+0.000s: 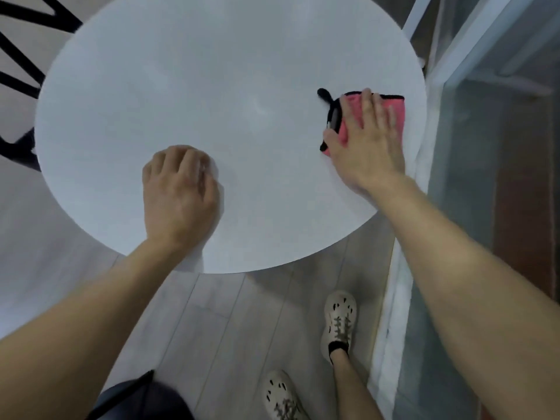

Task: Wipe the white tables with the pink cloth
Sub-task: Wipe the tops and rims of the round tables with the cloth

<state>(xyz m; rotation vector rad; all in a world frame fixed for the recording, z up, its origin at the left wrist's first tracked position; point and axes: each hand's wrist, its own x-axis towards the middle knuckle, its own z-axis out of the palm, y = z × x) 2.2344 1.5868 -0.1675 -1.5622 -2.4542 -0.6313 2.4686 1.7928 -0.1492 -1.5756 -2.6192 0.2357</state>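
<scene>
A round white table (212,86) fills the upper middle of the view. The pink cloth (397,112), edged in black with a black loop, lies flat on the table near its right rim. My right hand (368,147) presses down on the cloth with fingers spread, covering most of it. My left hand (180,192) rests on the table near the front edge as a loose fist, holding nothing.
A black metal chair frame (21,77) stands at the table's left. A glass partition with a white frame (448,71) runs close along the table's right side. My feet in pale shoes (339,322) stand on grey floorboards below the table edge.
</scene>
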